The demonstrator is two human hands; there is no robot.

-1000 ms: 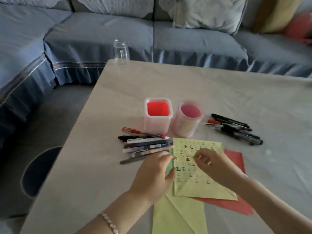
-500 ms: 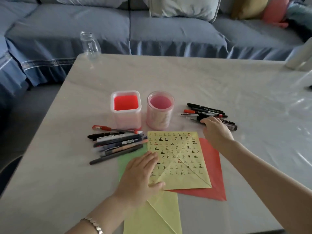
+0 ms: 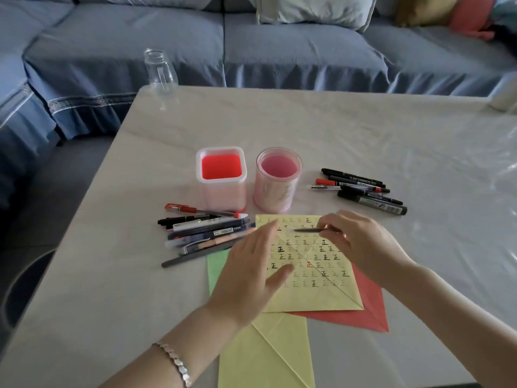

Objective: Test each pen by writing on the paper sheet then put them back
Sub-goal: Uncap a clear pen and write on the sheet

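A yellow paper sheet [image 3: 313, 292] covered with rows of written characters lies in front of me on the table. My right hand [image 3: 361, 245] holds a thin dark pen [image 3: 306, 230] level above the sheet's top part. My left hand [image 3: 249, 273] hovers over the sheet's left edge with fingers spread, reaching toward the pen's tip. A pile of pens [image 3: 204, 233] lies left of the sheet. Another group of black and red markers [image 3: 363, 190] lies to the right, behind my right hand. Two pink holders, a square one [image 3: 222, 180] and a round one [image 3: 278, 182], stand behind the sheet.
Red paper [image 3: 369, 312], green paper [image 3: 216, 267] and a second yellow sheet [image 3: 268, 357] lie under and below the written sheet. A clear glass bottle [image 3: 161, 71] stands at the table's far left corner. A blue sofa [image 3: 279, 46] runs behind the table.
My right hand left the marker group on the right and came back over the sheet with a thin dark pen. My left hand lifted off the paper and moved up toward the pen.
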